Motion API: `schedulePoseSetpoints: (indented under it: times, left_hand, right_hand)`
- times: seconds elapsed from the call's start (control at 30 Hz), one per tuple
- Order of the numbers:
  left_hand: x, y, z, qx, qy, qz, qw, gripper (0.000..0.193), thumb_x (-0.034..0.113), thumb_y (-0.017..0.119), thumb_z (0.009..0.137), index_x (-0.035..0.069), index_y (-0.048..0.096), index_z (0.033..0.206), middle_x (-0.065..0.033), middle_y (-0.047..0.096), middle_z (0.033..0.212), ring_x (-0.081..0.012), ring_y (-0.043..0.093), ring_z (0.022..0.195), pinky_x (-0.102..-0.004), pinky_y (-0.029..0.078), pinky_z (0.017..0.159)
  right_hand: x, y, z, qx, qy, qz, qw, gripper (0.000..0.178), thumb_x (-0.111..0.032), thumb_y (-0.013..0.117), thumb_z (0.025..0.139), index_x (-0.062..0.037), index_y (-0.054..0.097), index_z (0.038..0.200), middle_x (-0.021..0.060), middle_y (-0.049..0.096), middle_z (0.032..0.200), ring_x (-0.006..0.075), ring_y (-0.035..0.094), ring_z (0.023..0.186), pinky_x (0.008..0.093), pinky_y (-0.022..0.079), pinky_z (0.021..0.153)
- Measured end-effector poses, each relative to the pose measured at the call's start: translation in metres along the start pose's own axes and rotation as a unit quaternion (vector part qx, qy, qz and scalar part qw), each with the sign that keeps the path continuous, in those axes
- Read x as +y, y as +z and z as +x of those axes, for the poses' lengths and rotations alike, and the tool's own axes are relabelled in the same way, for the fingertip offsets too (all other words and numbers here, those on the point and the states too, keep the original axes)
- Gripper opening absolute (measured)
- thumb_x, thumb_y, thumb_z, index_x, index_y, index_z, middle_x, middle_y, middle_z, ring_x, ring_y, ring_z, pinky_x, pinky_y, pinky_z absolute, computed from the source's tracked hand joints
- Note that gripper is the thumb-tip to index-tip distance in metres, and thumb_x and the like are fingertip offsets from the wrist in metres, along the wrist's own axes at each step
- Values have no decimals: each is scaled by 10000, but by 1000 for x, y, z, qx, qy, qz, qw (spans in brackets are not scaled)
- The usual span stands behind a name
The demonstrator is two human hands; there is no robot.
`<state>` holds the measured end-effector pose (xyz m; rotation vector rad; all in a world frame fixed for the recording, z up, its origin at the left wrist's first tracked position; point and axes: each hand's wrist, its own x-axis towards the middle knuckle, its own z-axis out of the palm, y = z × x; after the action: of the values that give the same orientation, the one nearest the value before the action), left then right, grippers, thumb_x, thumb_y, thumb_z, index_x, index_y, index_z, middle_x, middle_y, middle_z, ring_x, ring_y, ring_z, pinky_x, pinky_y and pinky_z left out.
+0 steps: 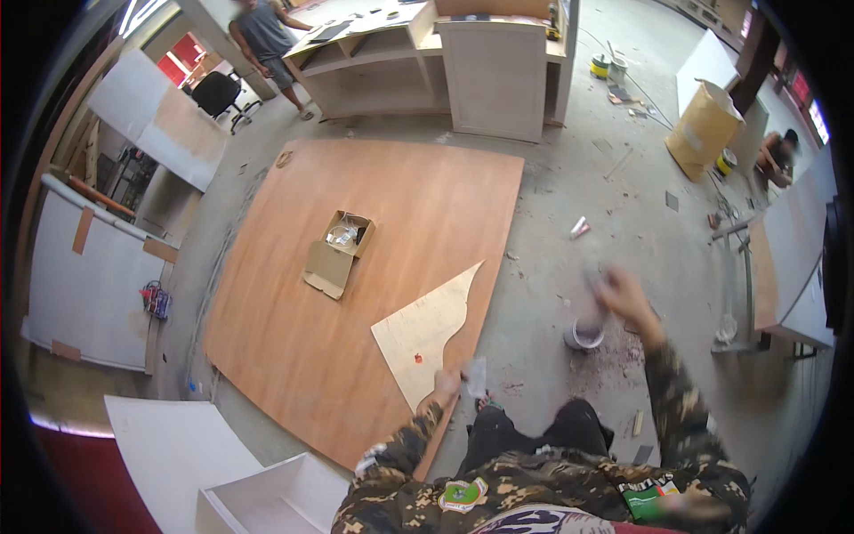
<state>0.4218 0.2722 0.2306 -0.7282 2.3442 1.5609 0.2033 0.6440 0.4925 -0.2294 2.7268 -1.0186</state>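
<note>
Hands over a plywood sheet and a small pot on the workshop floor.

Left hand (447, 384) grips the lower edge of a pale, curved-cut triangular plywood offcut (423, 334) lying on the large brown plywood sheet (356, 294). Right hand (621, 294), blurred, grip unclear, hovers just above a small round grey pot (584, 336) on the concrete floor (569, 178).

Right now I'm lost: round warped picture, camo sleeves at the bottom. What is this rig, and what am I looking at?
There is no machine: a person wears a fisheye camera on the head, looking down at their own arms, so straight edges bend. The left hand rests on a pale curved wood cut-out lying on a big brown plywood sheet on the floor, and grips a small pale thing I cannot identify. The right hand, blurred, is above a small round container. An open cardboard box sits mid-sheet. Another person stands beyond.
</note>
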Motion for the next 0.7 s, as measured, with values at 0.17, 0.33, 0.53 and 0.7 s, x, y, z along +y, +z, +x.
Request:
schedulePoseSetpoints:
  times: [0.17, 0.33, 0.53, 0.7]
  left_hand:
    - [178, -32, 124, -43, 169, 71, 982, 566, 483, 481, 945, 25, 705, 698, -133, 663, 622, -211, 657, 583, -348, 500, 586]
    - [291, -73, 170, -90, 228, 145, 959, 489, 424, 495, 963, 21, 678, 757, -107, 615, 573, -193, 604, 551, -337, 465, 545]
    - [127, -274, 153, 19, -1, 217, 976, 476, 412, 602, 871, -26, 667, 697, -156, 631, 585, -261, 637, 564, -415, 489, 543]
    - [103, -283, 114, 102, -221, 172, 955, 459, 327, 557, 883, -78, 663, 696, -176, 650, 603, -281, 651, 566, -429, 511, 565]
  right_hand:
    - [-413, -96, 168, 244, -527, -190, 791, 272, -115, 618, 841, -99, 580, 1110, 73, 619, 972, 241, 649, 790, 332, 528, 620]
    - [-449, -126, 73, 166, -391, -357, 832, 190, -100, 637, 822, -59, 610, 1005, 130, 618, 920, 243, 637, 804, 315, 514, 683]
    - [-395, -270, 35, 47, -251, -363, 896, 136, -101, 656, 800, -17, 601, 892, 180, 592, 783, 315, 600, 688, 361, 479, 615]
    - [-236, -382, 77, -4, -43, -426, 904, 69, -117, 685, 715, -77, 644, 752, 128, 629, 678, 291, 653, 672, 349, 513, 627]
